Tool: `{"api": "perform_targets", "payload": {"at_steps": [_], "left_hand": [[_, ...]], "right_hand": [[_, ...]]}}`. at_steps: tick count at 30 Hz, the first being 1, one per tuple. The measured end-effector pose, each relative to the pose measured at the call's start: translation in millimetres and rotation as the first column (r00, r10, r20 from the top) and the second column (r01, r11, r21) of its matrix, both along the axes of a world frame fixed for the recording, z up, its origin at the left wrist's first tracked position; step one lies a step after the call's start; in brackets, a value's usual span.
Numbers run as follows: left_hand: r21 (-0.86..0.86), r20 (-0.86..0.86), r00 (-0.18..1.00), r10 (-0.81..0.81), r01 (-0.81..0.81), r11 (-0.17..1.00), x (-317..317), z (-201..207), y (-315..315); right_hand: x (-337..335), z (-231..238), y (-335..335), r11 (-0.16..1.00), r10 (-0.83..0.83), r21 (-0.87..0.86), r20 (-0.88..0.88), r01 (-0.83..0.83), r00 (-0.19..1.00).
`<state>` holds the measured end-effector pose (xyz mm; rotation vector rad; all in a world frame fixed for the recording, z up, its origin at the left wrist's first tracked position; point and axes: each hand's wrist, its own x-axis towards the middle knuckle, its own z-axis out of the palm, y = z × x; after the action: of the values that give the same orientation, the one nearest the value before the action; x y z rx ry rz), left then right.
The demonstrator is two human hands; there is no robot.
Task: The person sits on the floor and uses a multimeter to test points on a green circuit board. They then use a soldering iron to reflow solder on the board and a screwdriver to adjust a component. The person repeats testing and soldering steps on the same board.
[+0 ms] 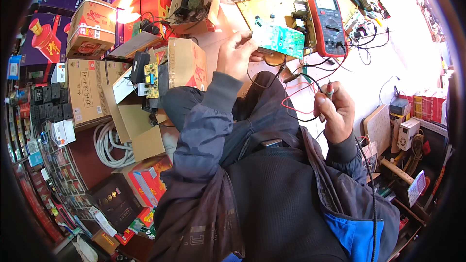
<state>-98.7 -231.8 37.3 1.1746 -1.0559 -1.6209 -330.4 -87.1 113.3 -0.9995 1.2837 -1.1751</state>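
My left hand (235,57) grips the near-left edge of a green circuit board (282,40), which is tilted with its soldered side showing. Between the thumb and fingers of my right hand (335,111) is a test probe (330,89) with a red part, held a little below and right of the board, apart from it. Behind the probe lies a red and dark multimeter (328,23), its screen facing up and leads plugged into its lower end. Red and black test leads (297,103) loop between my hands.
An open cardboard box (194,2) of adapters and cables stands at the back left. Nearer, another open carton (138,123) sits by my left arm, with a yellowish circuit board (152,80) above it. Electronic parts (357,2) clutter the back right. A coiled white hose (111,145) lies left.
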Motion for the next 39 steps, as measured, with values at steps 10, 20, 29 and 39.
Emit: {"api": "perform_targets", "payload": {"at_steps": [10, 20, 29, 39], "left_hand": [[-0.104, -0.182, 0.975, 0.130, -0.151, 0.983, 9.5, 3.9, 48.9], [-0.058, -0.201, 0.971, 0.129, -0.144, 0.988, 30.6, 26.8, 98.9], [-0.161, -0.108, 0.971, 0.215, -0.230, 0.960, 18.0, 24.9, 126.2], [-0.397, -0.062, 0.970, 0.237, -0.241, 0.886, 9.6, 23.0, 131.7]], "right_hand": [[-1.5, -28.3, -6.4, 0.993, -0.094, 0.075, 0.042, 0.090, 0.995], [10.6, -55.1, -16.1, 0.969, -0.066, 0.246, 0.276, -0.004, 0.959], [28.6, -54.8, -7.8, 0.980, 0.000, 0.190, 0.261, -0.051, 0.965], [31.5, -57.5, 2.1, 0.987, 0.025, 0.155, 0.127, -0.045, 0.992]]}}
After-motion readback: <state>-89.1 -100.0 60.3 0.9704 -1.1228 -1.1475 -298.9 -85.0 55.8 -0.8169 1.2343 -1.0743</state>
